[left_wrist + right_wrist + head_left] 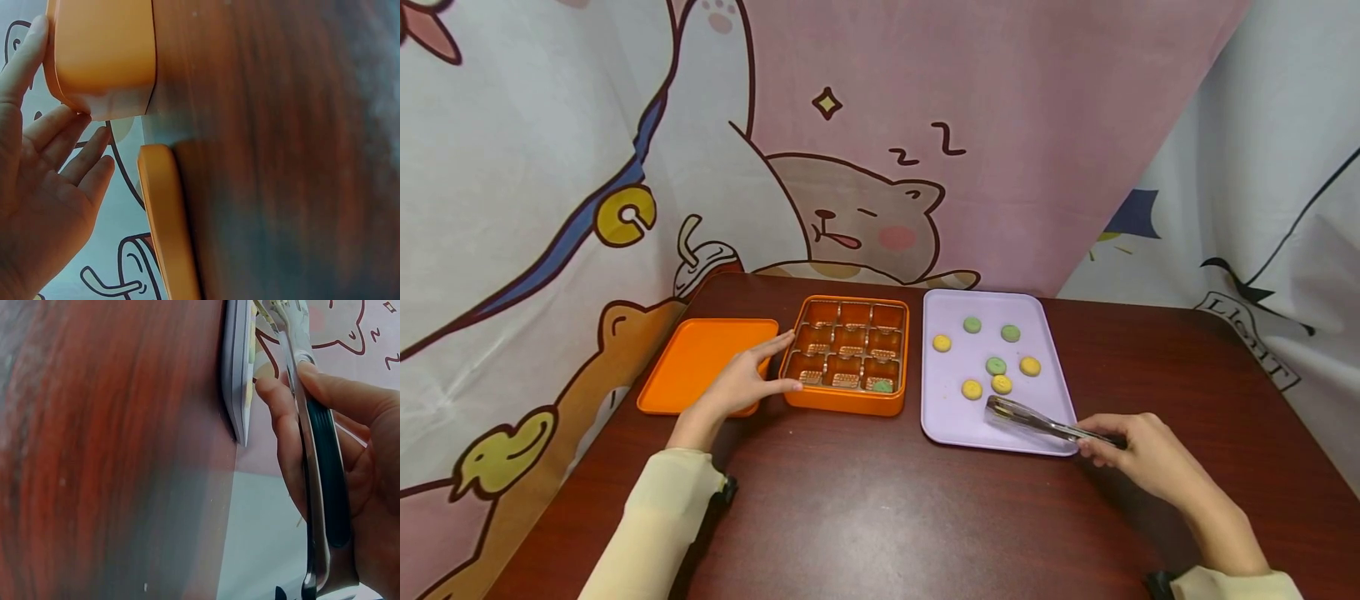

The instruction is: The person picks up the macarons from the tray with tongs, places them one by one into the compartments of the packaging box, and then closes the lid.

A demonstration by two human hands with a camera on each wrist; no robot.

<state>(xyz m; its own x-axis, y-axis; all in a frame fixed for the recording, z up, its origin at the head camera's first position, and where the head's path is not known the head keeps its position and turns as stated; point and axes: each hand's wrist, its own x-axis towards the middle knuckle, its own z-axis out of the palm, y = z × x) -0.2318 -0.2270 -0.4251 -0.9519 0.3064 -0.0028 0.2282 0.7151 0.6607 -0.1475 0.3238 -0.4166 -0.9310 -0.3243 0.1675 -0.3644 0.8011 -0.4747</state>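
My left hand [741, 379] rests its fingertips and thumb against the left side of an orange box [842, 402], fingers mostly straight. The box holds a clear insert of square compartments; a green cookie [882, 387] lies in its front right one. My right hand [1142, 458] grips metal tongs [1037, 421] by their dark handle [329, 475], thumb on one side and fingers on the other. The tongs' tips hang over the front of a lilac tray [955, 425], just in front of a yellow cookie [1002, 384]. More green and yellow cookies lie scattered on the tray.
An orange lid [703, 358] lies flat on the table left of the box, partly under my left hand in the head view. The brown table [850, 508] ends at a printed curtain [1022, 150] behind and at the sides.
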